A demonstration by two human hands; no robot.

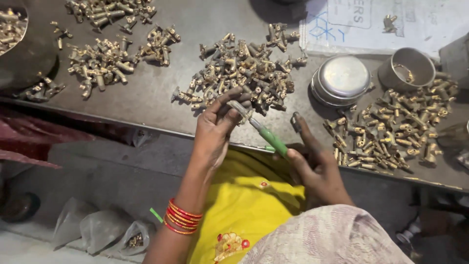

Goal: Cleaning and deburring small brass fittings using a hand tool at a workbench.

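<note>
While the left hand, at frame centre, pinches a small brass fitting steady above the tabletop edge, the right hand closes around a green-handled screwdriver; its tip should stay square in the fitting. The tip itself is hidden, and the screwdriver's butt is covered by the palm.

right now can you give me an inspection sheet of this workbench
surface: dark metal bench, worn.
job's things: left hand fingers pinch a small brass fitting; right hand holds a green-handled screwdriver with its tip at the fitting.
clutter: heaps of brass fittings, more at right; steel lid; steel cup; printed paper.
grippers: both closed on their items.
cables: nothing seen.
surroundings: plastic bags on the floor, yellow garment.
</note>
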